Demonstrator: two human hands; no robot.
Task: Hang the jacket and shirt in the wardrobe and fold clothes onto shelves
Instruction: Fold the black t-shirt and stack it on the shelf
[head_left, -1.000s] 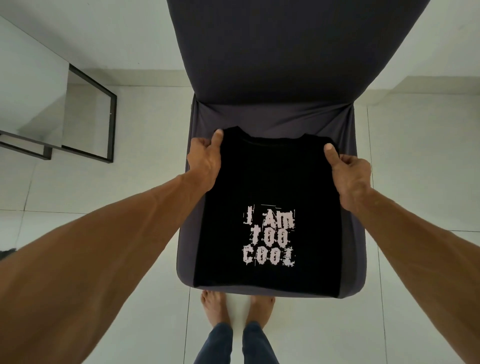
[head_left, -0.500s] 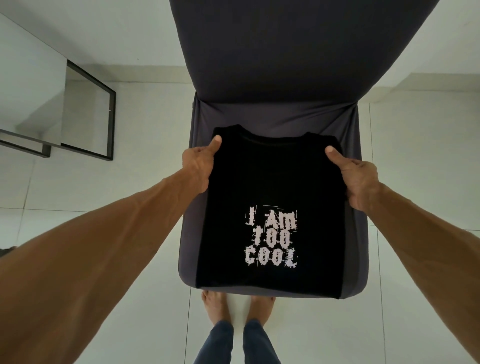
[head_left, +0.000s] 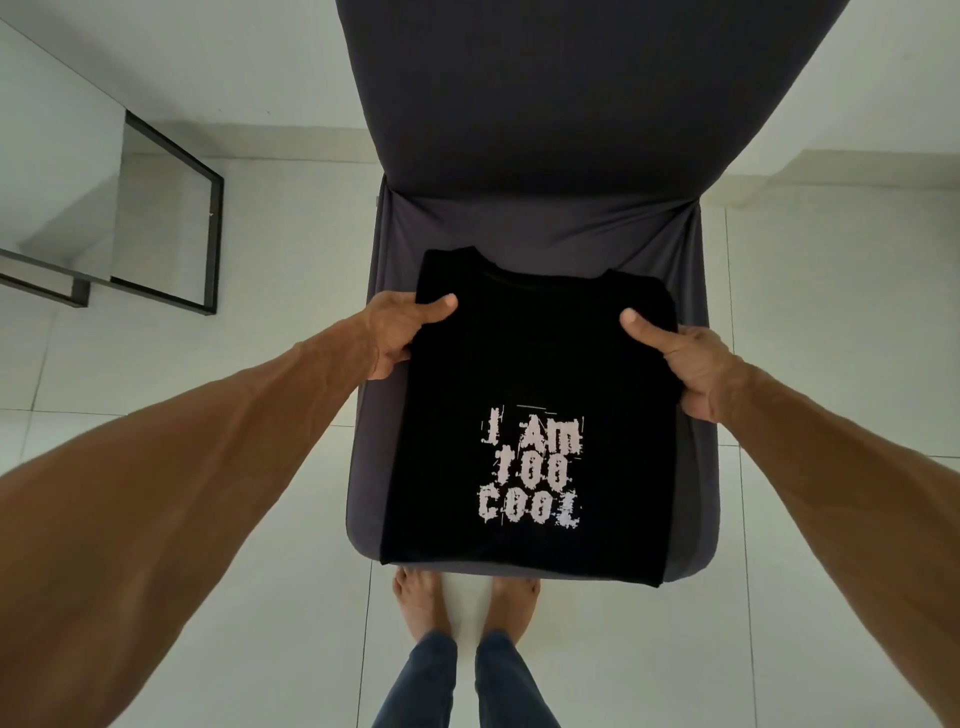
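Note:
A black T-shirt (head_left: 540, 364) with white lettering "I AM TOO COOL" lies on the seat of a dark grey covered chair (head_left: 535, 218), its sides folded in to a rectangle and its collar toward the chair back. My left hand (head_left: 400, 332) grips the shirt's left edge a little below the collar, thumb on top. On the right edge, at about the same height, my right hand (head_left: 675, 358) holds the cloth with the thumb on top and the fingers under it.
The chair's tall back (head_left: 582, 93) rises straight ahead. A glass-topped table with a black frame (head_left: 171, 228) stands to the left on the white tiled floor (head_left: 831, 312). My bare feet (head_left: 462, 608) are at the chair's front edge.
Both hands have slid down from the collar corners along the shirt's side edges, and the thumbs now reach further onto the cloth. The shirt stays flat on the seat.

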